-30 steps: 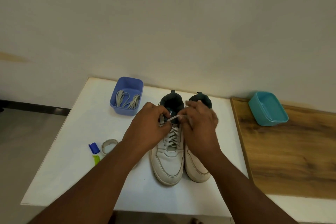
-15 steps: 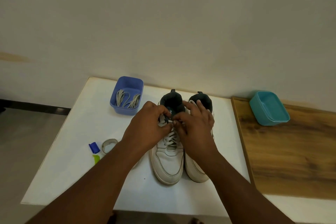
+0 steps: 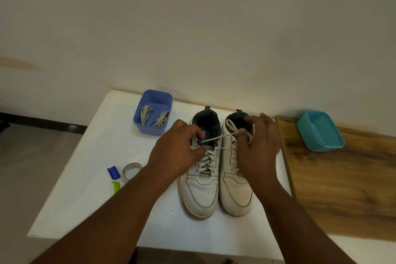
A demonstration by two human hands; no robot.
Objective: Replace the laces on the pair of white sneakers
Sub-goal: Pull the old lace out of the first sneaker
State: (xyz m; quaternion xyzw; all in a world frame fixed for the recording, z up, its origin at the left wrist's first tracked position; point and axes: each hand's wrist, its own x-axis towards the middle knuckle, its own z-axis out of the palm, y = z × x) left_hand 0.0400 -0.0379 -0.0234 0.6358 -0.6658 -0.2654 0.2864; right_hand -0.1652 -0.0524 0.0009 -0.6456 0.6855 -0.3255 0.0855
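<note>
Two white sneakers stand side by side on the white table (image 3: pixel 90 182), toes toward me. The left sneaker (image 3: pixel 201 191) is laced; the right sneaker (image 3: pixel 234 193) shows bare eyelets. My left hand (image 3: pixel 177 150) pinches the lace at the top of the left sneaker's tongue. A stretch of white lace (image 3: pixel 220 136) runs taut from there to my right hand (image 3: pixel 257 148), which pinches it above the right sneaker's collar. A blue tub (image 3: pixel 153 111) behind my left hand holds a bundle of grey laces (image 3: pixel 151 117).
A teal tub (image 3: pixel 320 130) sits on the wooden surface (image 3: pixel 342 188) to the right. Near the table's left edge lie a tape roll (image 3: pixel 131 171), a blue cap (image 3: pixel 113 172) and a green piece (image 3: pixel 116 186). A wall rises right behind the table.
My right hand has moved right, away from my left hand, drawing the lace out into a taut line over the right sneaker. My left hand stays at the tongue.
</note>
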